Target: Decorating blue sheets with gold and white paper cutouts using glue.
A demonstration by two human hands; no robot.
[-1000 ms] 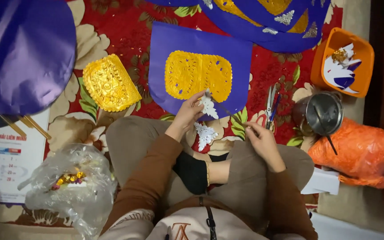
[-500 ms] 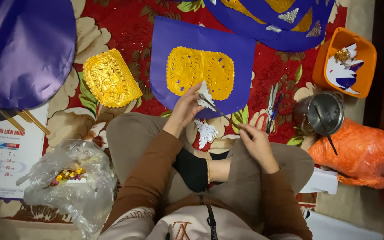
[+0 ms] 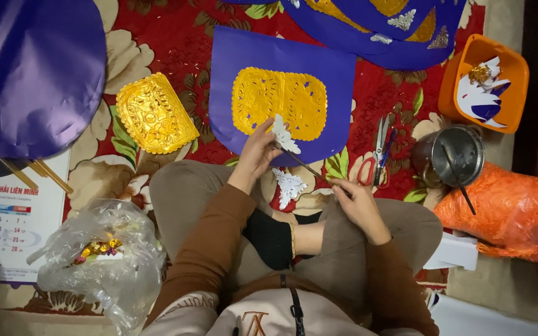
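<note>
Red floral carpet [image 3: 175, 37] covers the floor where a person sits cross-legged, and little of it lies bare: a strip shows between the purple sheet [image 3: 281, 93] ahead and the gold foil panel [image 3: 155, 114] to its left, and another patch to the right around the scissors [image 3: 378, 152]. Beyond those, an orange tub [image 3: 453, 93] of paper scraps, a steel pot [image 3: 453, 155] and a crinkled orange bag [image 3: 505, 211] crowd the right edge; a large glossy purple disc [image 3: 32, 68], a calendar [image 3: 7, 230] and a clear plastic bag [image 3: 104, 261] fill the left. A lacy gold cut-out [image 3: 279, 102] with rounded corners sits on the flat matte sheet. The left hand [image 3: 258, 152] pinches a small white cut-out [image 3: 283, 134] at the sheet's near edge, just overlapping the gold piece. The right hand [image 3: 356, 202] is closed around a thin brush [image 3: 309, 168], whose tip reaches the white cut-out. A second white cut-out [image 3: 289, 185] lies on the carpet between the knees. Compared with half a second ago, the left hand has carried the white piece slightly up onto the gold, and the right hand has drawn back toward the knee, the brush now slanting across to the piece.
</note>
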